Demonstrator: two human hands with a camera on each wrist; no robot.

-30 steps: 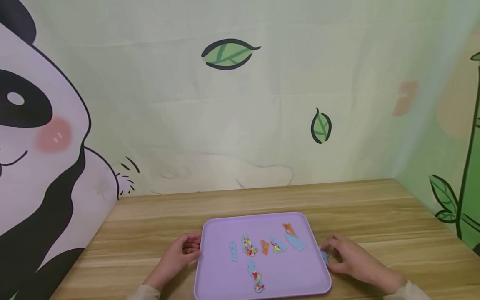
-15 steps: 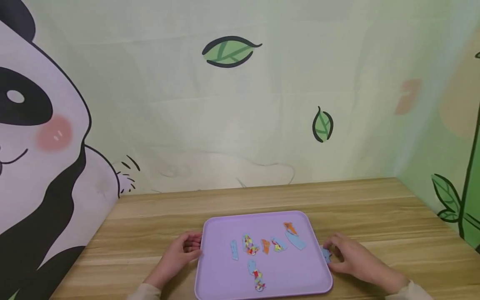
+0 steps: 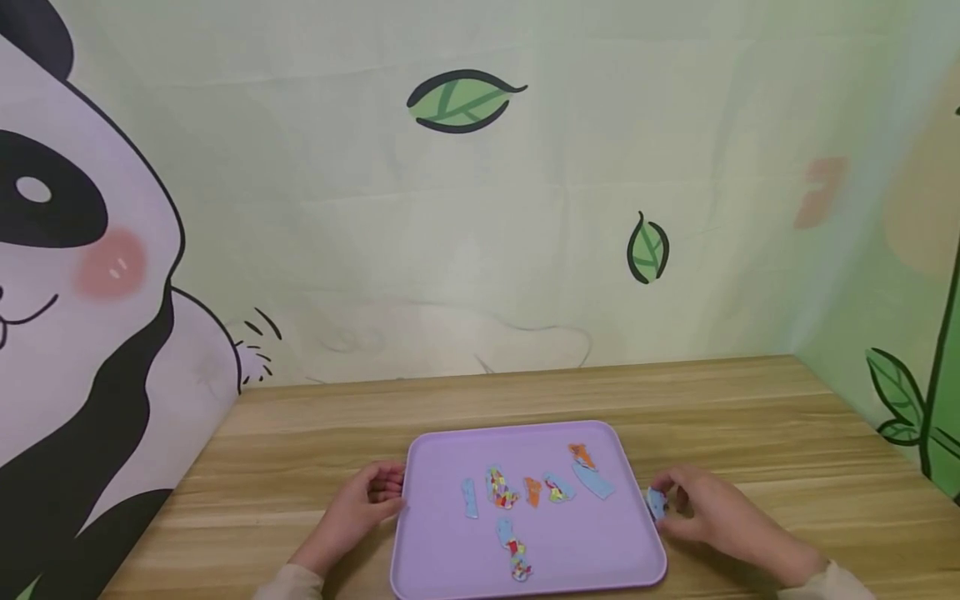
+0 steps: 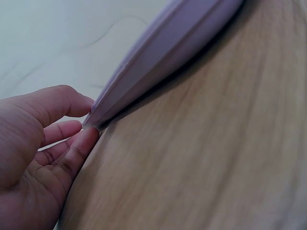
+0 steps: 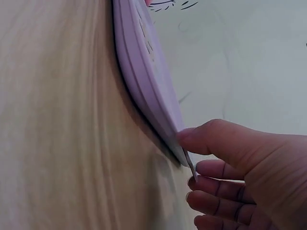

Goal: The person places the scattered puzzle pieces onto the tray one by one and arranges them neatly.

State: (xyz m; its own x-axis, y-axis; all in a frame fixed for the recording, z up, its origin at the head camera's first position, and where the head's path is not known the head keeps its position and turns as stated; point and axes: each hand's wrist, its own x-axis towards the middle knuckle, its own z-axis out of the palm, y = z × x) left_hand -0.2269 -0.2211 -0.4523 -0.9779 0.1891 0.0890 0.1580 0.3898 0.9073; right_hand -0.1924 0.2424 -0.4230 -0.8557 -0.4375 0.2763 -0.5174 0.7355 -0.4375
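Observation:
On the table lies a lilac tray (image 3: 585, 550) with several flat, irregular puzzle pieces on it. My left hand (image 3: 365, 507) is at the tray's left edge; in the left wrist view the thumb and fingertips (image 4: 86, 139) meet around the rim. Just outside the tray's right edge, my right hand (image 3: 705, 512) pinches a light-blue puzzle piece (image 3: 657, 502) between thumb and fingers. That piece is tilted up, seen as a thin edge in the right wrist view. Two joined pieces (image 3: 513, 550) lie low on the tray, one blue and one multicoloured.
An upper row on the tray holds a blue strip (image 3: 469, 497), a multicoloured piece (image 3: 500, 487), an orange piece (image 3: 532, 492) and others. The wooden table (image 3: 315, 425) ends at a printed backdrop (image 3: 525, 250) with a panda and leaves.
My right hand has lifted and tilted the blue piece, so more of its face shows. My left hand stays at the tray's edge. The head view has shifted slightly.

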